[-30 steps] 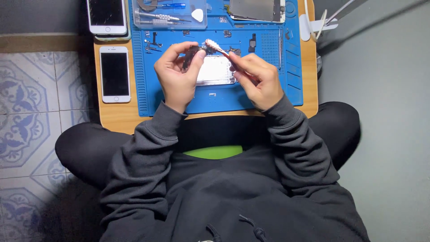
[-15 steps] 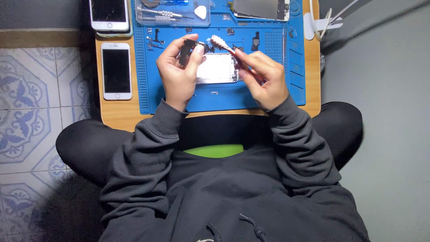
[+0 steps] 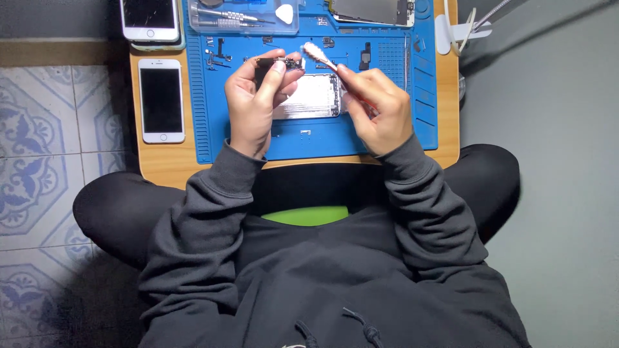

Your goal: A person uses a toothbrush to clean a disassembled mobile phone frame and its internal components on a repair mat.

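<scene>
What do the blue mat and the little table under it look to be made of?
The blue mat looks like soft, matte rubber or silicone: moulded ridges and small compartments, no glare. The little table looks like pale wood or wood-look laminate: warm tan, faint grain, smooth. Which one cannot be told from here.

A small wooden table (image 3: 161,164) stands on a floor split in two finishes: pale tiles with a blue floral pattern (image 3: 39,161) on the side of the left hand, smooth grey flooring (image 3: 548,129) on the side of the right hand. Lighting is dim and even.
</scene>
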